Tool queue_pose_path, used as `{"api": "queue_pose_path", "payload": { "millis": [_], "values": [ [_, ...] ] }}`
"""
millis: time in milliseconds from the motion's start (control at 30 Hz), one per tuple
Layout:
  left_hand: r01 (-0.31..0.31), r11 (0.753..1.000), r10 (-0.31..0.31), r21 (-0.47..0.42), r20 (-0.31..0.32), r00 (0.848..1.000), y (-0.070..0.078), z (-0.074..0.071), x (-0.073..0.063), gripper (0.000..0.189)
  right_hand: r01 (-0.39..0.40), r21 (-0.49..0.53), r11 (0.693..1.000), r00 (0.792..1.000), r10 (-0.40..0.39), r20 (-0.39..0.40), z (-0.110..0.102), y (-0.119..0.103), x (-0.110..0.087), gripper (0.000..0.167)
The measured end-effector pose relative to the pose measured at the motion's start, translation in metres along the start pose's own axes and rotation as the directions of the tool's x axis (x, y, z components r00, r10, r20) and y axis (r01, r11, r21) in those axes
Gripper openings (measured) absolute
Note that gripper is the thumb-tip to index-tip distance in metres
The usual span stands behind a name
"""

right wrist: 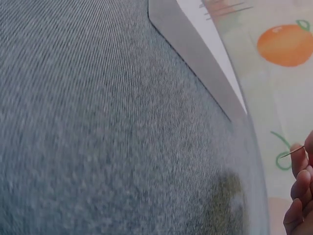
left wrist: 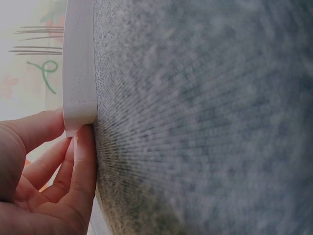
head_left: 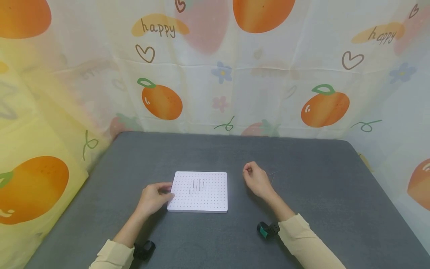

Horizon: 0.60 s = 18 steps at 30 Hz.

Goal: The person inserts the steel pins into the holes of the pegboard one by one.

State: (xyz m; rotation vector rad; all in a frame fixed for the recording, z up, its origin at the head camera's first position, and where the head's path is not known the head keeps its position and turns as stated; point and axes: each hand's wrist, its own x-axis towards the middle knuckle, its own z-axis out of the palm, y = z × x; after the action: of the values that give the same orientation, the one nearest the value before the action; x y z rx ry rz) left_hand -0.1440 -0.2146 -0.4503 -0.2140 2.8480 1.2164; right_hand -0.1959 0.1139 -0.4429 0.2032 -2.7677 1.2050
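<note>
A white pegboard [head_left: 215,201] with rows of small holes lies flat on the dark table. Several thin needle-like pins [head_left: 199,184] stand upright in its upper middle. My left hand [head_left: 152,200] grips the board's left edge, thumb on the top face and fingertips against the side; the left wrist view shows the thumb and fingers [left wrist: 83,166] around the corner. To the right of the board, my right hand [head_left: 258,181] is raised over the table. Between its thumb and forefinger it pinches a thin pin [right wrist: 292,153], whose tip sticks out in the right wrist view.
A few more thin pins [head_left: 273,174] lie on the table beside the right hand. The grey table [head_left: 295,160] has rounded far corners. Behind it hangs a curtain [head_left: 198,101] printed with oranges, and dark wrist cameras [head_left: 267,229] sit at both cuffs.
</note>
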Motion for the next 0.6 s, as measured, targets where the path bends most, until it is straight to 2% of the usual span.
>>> {"api": "queue_pose_path", "payload": {
  "millis": [267, 600],
  "values": [
    [0.004, 1.000, -0.004, -0.002, -0.001, 1.000, 0.001, 0.000, -0.001, 0.039, -0.031, 0.041, 0.999, 0.999, 0.029, 0.039, 0.003, -0.009, -0.002, 0.012],
    [-0.002, 1.000, 0.002, -0.003, -0.009, 1.000, 0.002, 0.000, -0.003, 0.039, 0.015, 0.087, 0.996, 0.998, -0.021, 0.058, 0.011, -0.018, -0.004, 0.012]
  ]
}}
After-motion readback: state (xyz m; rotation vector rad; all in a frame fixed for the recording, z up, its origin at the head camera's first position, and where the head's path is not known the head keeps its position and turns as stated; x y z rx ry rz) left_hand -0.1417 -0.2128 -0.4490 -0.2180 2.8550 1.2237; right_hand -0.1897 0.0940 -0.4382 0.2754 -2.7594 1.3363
